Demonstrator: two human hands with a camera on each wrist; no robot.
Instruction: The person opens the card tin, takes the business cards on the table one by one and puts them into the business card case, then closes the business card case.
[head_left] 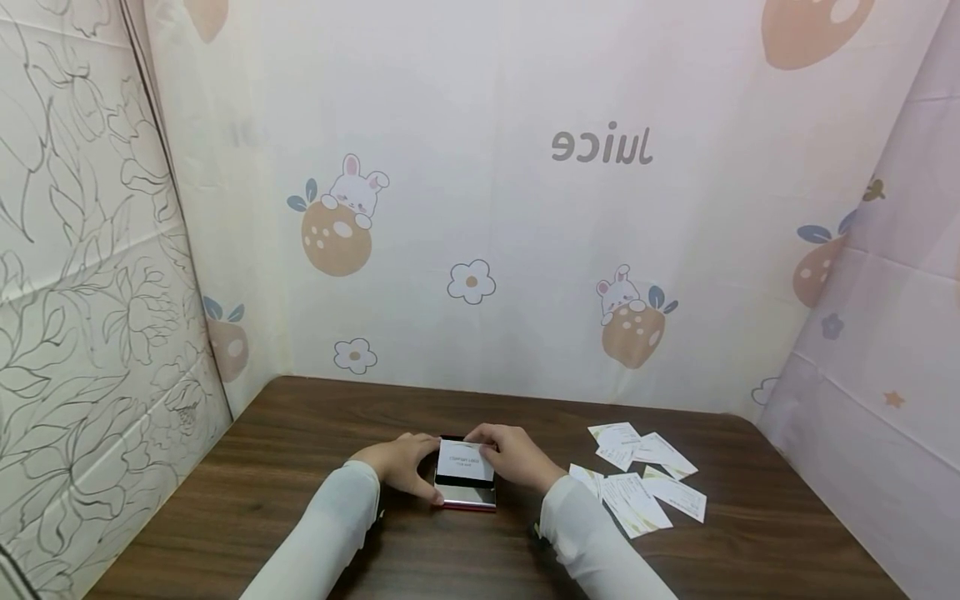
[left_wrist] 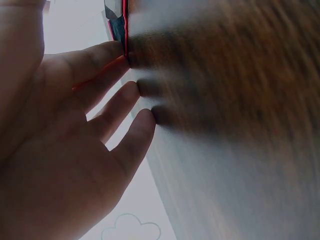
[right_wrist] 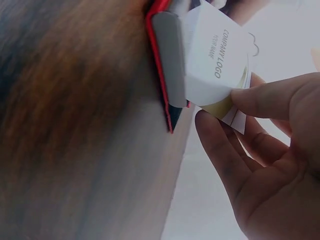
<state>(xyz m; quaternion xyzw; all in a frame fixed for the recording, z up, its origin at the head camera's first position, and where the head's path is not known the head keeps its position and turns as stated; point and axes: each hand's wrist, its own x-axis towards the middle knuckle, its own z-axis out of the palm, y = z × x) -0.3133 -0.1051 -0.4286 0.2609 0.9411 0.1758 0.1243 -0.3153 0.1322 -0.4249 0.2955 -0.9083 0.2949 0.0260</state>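
A business card case (head_left: 467,497) with a shiny metal face and red edge lies open on the table. White business cards (head_left: 461,460) lie over its far half, and the top one reads "COMPANY LOGO" in the right wrist view. My left hand (head_left: 401,465) holds the case by its left side, thumb at the near corner and index finger at the far one; the other fingers (left_wrist: 137,135) extend down to the tabletop. My right hand (head_left: 520,457) pinches the cards (right_wrist: 220,60) at one edge, thumb on top, fingers beneath. The pinched corner fans slightly, showing several layers.
Several loose business cards (head_left: 637,504) lie spread on the dark wooden table (head_left: 300,433), right of the right hand, some overlapping. A printed curtain (head_left: 480,208) hangs behind the table, and a floral sheet (head_left: 90,250) covers the left side.
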